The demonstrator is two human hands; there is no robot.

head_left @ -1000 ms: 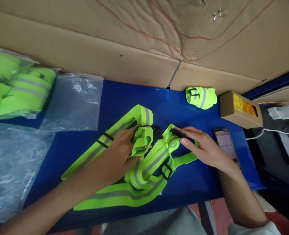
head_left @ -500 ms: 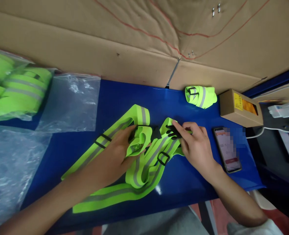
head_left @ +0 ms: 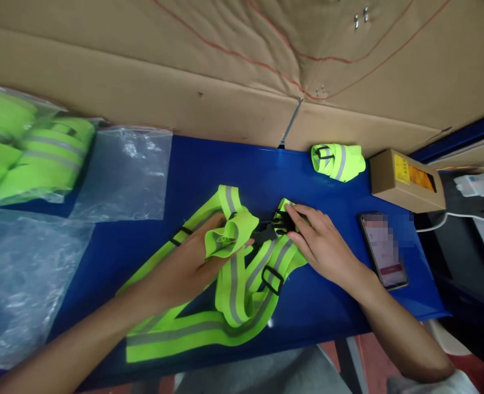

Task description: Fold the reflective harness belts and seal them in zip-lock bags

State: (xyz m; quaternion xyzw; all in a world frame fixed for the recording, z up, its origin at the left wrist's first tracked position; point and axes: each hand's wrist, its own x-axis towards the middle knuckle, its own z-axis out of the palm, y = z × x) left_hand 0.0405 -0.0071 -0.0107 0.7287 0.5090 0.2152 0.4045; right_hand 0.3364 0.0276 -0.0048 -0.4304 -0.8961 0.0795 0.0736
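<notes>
A neon-yellow reflective strap harness (head_left: 184, 328) with grey stripes and black sliders lies loosely looped on the blue table. My left hand (head_left: 200, 246) is closed around a folded bunch of its webbing beside the socket half of a black side-release buckle (head_left: 263, 234); part of those fingers is hidden by the strap. My right hand (head_left: 313, 230) pinches the pronged half of the buckle (head_left: 285, 221) where it joins the strap. The prongs point left and meet the mouth of the socket; whether they are latched I cannot tell.
Clear plastic bags (head_left: 122, 175) lie at the left, with packed yellow straps (head_left: 53, 158) behind them. A rolled strap bundle (head_left: 338, 161), a cardboard box (head_left: 406, 180) and a phone (head_left: 383, 249) are at the right. A cardboard wall (head_left: 225, 109) borders the table's back.
The two buckle halves have come together from a small gap. My left hand and its bunched webbing have turned slightly, and the right hand's fingers have straightened over the pronged half.
</notes>
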